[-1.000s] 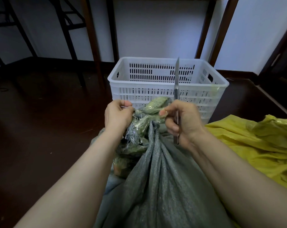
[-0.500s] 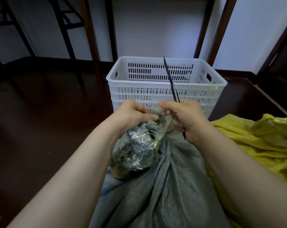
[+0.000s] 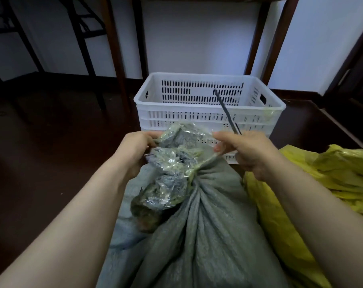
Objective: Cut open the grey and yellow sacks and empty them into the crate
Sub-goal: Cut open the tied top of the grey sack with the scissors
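A grey woven sack (image 3: 201, 225) stands in front of me, its neck gathered, with a clear plastic liner (image 3: 176, 154) bunched out at the top. My left hand (image 3: 135, 150) grips the liner's left edge. My right hand (image 3: 247, 150) pinches the liner's right edge between thumb and fingers and also holds a knife (image 3: 226, 111), whose dark blade points up and away over the crate. The liner is stretched between both hands. A yellow sack (image 3: 322, 183) lies crumpled to the right. The white slotted crate (image 3: 197, 115) stands just beyond the sack, and its inside looks bare.
Dark wooden floor (image 3: 51, 152) surrounds the sacks. Wooden table legs (image 3: 116, 53) stand behind the crate against a white wall. Dark frame legs (image 3: 26, 38) rise at the far left. A dark skirting and door frame (image 3: 347, 84) run along the right.
Both hands have pulled apart, spreading the plastic liner open at the sack's neck. The knife blade has tilted from upright to leaning left and away.
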The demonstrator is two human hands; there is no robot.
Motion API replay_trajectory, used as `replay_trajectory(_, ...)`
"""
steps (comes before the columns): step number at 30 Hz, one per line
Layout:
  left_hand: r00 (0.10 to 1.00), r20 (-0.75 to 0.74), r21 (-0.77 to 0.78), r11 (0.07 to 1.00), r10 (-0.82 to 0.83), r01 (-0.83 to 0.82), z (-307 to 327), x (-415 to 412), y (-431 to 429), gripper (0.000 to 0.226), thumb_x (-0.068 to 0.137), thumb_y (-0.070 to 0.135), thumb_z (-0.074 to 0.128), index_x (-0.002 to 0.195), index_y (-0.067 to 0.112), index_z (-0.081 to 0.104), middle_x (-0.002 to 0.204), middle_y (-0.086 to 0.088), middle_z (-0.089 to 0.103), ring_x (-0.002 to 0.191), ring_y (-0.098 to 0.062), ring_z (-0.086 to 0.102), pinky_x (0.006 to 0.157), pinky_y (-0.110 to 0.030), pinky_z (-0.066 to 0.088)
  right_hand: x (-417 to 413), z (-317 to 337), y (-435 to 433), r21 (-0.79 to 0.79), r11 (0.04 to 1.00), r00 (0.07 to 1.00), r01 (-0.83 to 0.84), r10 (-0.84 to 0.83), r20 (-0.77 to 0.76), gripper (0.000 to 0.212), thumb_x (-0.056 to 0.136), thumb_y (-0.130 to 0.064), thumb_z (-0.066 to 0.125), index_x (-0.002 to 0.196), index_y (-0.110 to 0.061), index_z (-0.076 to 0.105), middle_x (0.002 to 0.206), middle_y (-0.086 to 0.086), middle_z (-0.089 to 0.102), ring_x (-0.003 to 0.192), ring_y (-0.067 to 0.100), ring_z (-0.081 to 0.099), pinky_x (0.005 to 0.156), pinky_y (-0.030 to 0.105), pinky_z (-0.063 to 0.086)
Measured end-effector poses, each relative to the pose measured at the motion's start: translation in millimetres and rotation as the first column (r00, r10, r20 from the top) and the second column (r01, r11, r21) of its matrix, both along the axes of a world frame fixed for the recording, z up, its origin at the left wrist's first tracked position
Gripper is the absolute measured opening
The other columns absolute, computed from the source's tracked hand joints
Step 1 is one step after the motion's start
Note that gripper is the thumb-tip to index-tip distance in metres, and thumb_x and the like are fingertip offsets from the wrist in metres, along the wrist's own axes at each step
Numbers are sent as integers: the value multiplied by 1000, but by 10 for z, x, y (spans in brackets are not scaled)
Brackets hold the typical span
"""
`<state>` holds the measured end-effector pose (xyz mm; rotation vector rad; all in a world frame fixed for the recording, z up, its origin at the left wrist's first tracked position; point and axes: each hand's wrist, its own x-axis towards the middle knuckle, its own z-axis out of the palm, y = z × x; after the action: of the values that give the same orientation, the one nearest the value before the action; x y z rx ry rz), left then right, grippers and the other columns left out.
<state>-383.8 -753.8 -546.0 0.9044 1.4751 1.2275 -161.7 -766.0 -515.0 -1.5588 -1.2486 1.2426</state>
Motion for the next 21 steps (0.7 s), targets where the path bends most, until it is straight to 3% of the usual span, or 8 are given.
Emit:
replay_trajectory(3,997,-45,53,997,-56,58,59,47,-37,52,71,-14,31,70,10,77,84,-24,70,77,-34,57,69,-38,48,190,-9,75,-68,995,995,69,-64,76,43,74,-42,75,87,-2,65,83,12,72,22,2,30,28,10,22)
replay_trajectory(6,988,-99,90,987,-122,131,90,137,-45,52,78,-17,32,91,9,75,97,-15,71,87,-25,65,77,-31,54,272,67,122,-142,990,972,16,-49,-230,23,80,-27,64,82,-4,61,76,11,72,24,4,19,27,11,16)
replay_trajectory(9,984,-120,119,983,-128,142,111,266,-42,45,83,-17,36,105,2,70,89,0,70,81,-6,64,65,-11,52,288,109,144,-150,988,741,-22,-85,-666,17,73,-11,49,81,-3,63,79,8,70,25,4,17,27,12,14)
replay_trajectory(11,982,-144,133,981,-124,143,136,317,-63,39,85,-13,38,101,3,71,90,-2,70,71,-1,61,61,-9,50,270,109,124,-147,986,595,-79,-72,-800,23,67,-12,48,72,-5,69,83,5,72,24,5,18,27,14,13)
replay_trajectory(13,978,-140,123,977,-156,173,166,328,-79,32,85,-4,44,93,7,73,97,-8,71,73,-9,59,69,-18,50,251,97,109,-149,980,558,-129,-52,-828,23,71,-19,48,68,-9,69,78,1,71,23,6,19,29,15,12)
replay_trajectory(17,936,-216,124,943,-278,309,201,343,-133,25,75,24,76,99,17,74,92,3,75,73,-14,63,63,-26,52,212,100,131,-185,977,756,-107,-41,-653,44,85,-48,54,71,-8,66,60,0,62,24,3,21,29,11,13)
replay_trajectory(19,933,-236,155,938,-271,311,183,392,-146,32,69,21,82,100,17,74,79,6,75,68,-10,67,66,-25,56,146,127,113,-87,995,941,-45,13,-338,40,80,-47,65,75,-8,67,60,3,63,25,3,21,29,11,15)
replay_trajectory(21,933,-253,189,933,-255,306,169,442,-164,17,72,14,79,88,14,74,61,4,70,50,-9,59,51,-23,51,63,153,80,74,997,999,-7,10,-46,38,70,-46,76,79,-10,67,69,4,67,24,2,28,28,12,20)
